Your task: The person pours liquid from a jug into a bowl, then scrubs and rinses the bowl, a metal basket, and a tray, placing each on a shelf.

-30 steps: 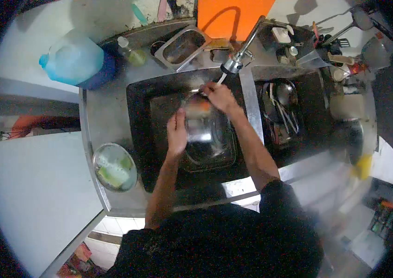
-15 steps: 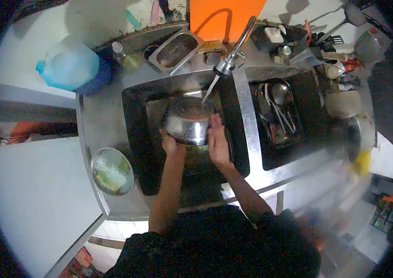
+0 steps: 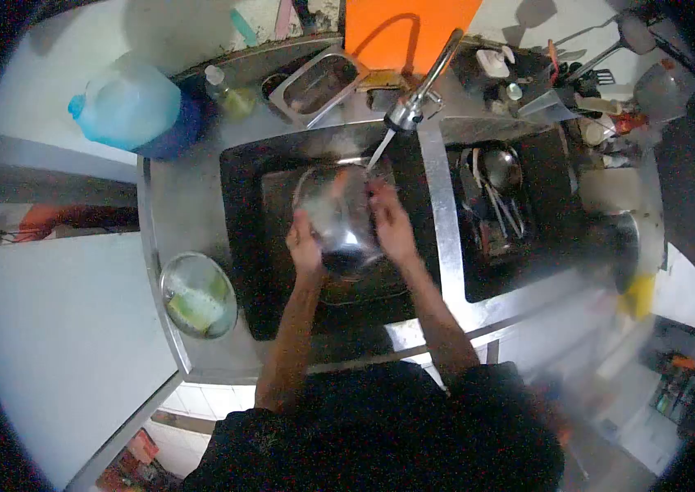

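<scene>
A shiny round metal bowl [image 3: 339,217], blurred by motion, is held over the left sink basin [image 3: 245,271]. My left hand [image 3: 305,244] grips its left side, and my right hand [image 3: 392,221] is closed on its right rim. From the tap [image 3: 403,113] a stream of water [image 3: 378,152] runs down to the bowl's far edge, close to my right fingers. The bowl's lower side and some of my fingertips are hidden.
Left of the basin stands a metal dish [image 3: 198,295] with a green sponge and suds. Utensils lie in a metal tray [image 3: 492,201] in the right basin. Behind are a blue-capped jug [image 3: 130,107], a rectangular metal pan [image 3: 314,86] and an orange board [image 3: 409,33].
The bowl has tilted, its shiny side now lower and nearer me. My right hand has shifted slightly right and its fingers have curled at the rim; my left hand has moved up its side.
</scene>
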The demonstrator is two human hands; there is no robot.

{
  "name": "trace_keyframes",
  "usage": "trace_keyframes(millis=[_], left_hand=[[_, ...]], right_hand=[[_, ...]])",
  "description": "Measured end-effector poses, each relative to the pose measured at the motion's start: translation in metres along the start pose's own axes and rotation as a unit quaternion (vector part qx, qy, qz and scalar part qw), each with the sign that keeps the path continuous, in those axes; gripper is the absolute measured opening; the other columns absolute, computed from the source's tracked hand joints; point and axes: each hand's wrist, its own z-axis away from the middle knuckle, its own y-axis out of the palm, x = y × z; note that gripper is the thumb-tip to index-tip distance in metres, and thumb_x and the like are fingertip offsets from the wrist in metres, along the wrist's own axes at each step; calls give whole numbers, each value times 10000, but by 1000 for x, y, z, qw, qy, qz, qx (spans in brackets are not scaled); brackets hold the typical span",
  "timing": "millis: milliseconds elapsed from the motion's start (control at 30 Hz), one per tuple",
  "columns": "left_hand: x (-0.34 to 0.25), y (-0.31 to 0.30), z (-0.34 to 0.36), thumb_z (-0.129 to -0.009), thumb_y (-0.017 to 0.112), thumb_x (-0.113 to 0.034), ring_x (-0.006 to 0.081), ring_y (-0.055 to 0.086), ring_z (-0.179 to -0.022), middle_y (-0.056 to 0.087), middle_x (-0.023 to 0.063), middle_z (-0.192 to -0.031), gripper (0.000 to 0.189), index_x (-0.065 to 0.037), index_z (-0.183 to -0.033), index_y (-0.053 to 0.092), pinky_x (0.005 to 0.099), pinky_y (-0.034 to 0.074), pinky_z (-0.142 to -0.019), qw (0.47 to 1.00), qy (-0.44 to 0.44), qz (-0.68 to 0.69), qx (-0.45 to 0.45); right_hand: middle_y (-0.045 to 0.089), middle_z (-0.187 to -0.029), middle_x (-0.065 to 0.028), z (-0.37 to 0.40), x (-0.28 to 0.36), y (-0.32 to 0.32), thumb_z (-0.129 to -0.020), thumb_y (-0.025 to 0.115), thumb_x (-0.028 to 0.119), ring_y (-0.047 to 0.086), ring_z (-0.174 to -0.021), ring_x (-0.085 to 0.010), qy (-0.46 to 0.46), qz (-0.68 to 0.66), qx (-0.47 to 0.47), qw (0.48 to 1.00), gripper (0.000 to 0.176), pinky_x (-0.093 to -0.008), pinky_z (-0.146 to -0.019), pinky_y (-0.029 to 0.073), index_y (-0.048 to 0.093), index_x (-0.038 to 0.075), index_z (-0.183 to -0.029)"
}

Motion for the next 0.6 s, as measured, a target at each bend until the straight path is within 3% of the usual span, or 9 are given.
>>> trace_keyframes(millis=[33, 133, 167, 200, 300, 367, 467, 500, 600], left_hand=[[5, -6, -1, -1023, 447, -399, 98, 514, -648, 593, -11, -727, 439, -34, -870, 638, 294, 402, -565, 985, 111, -117, 57], [-24, 9, 4, -1016, 487, -315, 109, 468, -598, 561, 18, -669, 385, -1, -836, 619, 327, 375, -534, 971, 100, -174, 131], [-34, 12, 10, -1013, 498, -293, 106, 449, -587, 549, 25, -651, 369, 10, -834, 608, 333, 366, -524, 960, 115, -188, 173], [6, 8, -11, -1014, 495, -287, 117, 448, -580, 535, 57, -630, 368, 25, -848, 596, 333, 373, -527, 924, 256, -192, 211], [-41, -9, -3, -1009, 504, -286, 146, 462, -561, 532, 81, -627, 354, 29, -875, 594, 336, 381, -529, 917, 118, -285, 253], [-64, -13, 7, -1004, 514, -290, 158, 454, -550, 517, 104, -621, 360, 32, -863, 595, 338, 385, -528, 933, 108, -220, 263], [-67, -10, -6, -1006, 511, -287, 124, 419, -563, 499, 58, -612, 362, 24, -841, 596, 318, 373, -519, 928, 76, -253, 261], [-68, -15, -2, -1006, 511, -282, 112, 418, -569, 494, 49, -610, 358, 19, -836, 600, 313, 371, -517, 928, 104, -242, 264], [-62, -24, -1, -1003, 515, -266, 102, 422, -574, 493, 47, -609, 340, 16, -835, 604, 306, 370, -517, 941, 134, -171, 259]], right_hand=[[502, -1402, -146, -18, 8, -8, -995, 469, 161, 401, -1364, -245, 8, -5, 1, 1000, 330, -334, -1120, 294, 552, 34, -1289], [501, -1397, -154, -37, 46, -4, -997, 472, 185, 394, -1369, -250, -58, -25, -15, 998, 351, -327, -1124, 288, 543, 46, -1311], [525, -1364, -164, -37, 73, -8, -992, 479, 188, 432, -1336, -269, -197, 101, 70, 973, 337, -331, -1102, 319, 564, 47, -1286], [550, -1331, -174, -38, 86, -11, -986, 486, 192, 471, -1303, -288, -329, 223, 149, 906, 324, -336, -1081, 349, 584, 49, -1260], [615, -1215, -178, -76, 67, -36, -966, 514, 192, 553, -1199, -307, -105, 108, 228, 962, 279, -377, -1017, 411, 636, 55, -1176], [660, -1100, -149, -82, 63, -34, -934, 528, 224, 600, -1092, -345, -25, 51, 175, 983, 265, -452, -938, 481, 679, 103, -1115], [689, -1015, -147, -64, 101, -21, -948, 529, 244, 654, -989, -301, -365, 129, 207, 898, 257, -374, -873, 520, 700, 78, -1045], [689, -1015, -147, -59, 97, -20, -948, 529, 244, 654, -989, -301, -357, 123, 211, 902, 257, -374, -873, 520, 700, 78, -1045], [712, -965, -103, -103, 38, -31, -950, 536, 262, 681, -907, -215, -12, -64, 176, 982, 268, -332, -845, 527, 710, 67, -1009]])
